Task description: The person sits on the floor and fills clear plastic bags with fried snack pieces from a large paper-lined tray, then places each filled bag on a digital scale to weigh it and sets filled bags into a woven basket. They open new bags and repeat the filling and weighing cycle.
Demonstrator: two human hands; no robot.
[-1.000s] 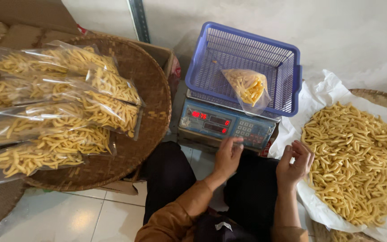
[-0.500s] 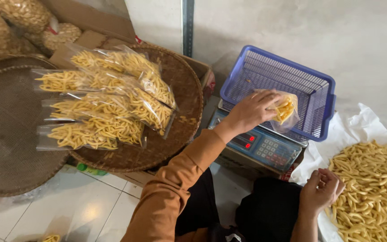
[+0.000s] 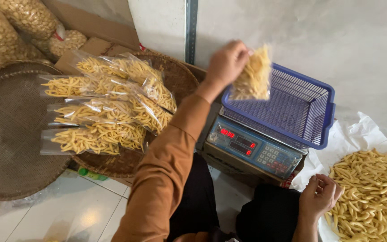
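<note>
My left hand (image 3: 225, 62) grips the top of a clear bag of yellow stick snacks (image 3: 254, 76) and holds it in the air over the left rim of the blue plastic basket (image 3: 310, 130). The basket sits on a digital scale (image 3: 251, 150) with red digits. My right hand (image 3: 320, 197) rests low, fingers loosely curled and holding nothing, beside the heap of loose yellow sticks (image 3: 372, 197) on white paper (image 3: 352, 134). Several filled clear bags (image 3: 108, 107) lie on a woven tray (image 3: 175, 80) at the left.
A second, bare woven tray (image 3: 10, 139) lies at the far left. Large sacks of pale snacks (image 3: 5, 27) and cardboard (image 3: 99, 27) stand at the back left. White floor tiles (image 3: 68, 215) show below, a grey wall behind.
My left hand has lifted the bag out of the blue basket and carried it up and to the left. The view has shifted left. My right hand stays near the loose sticks.
</note>
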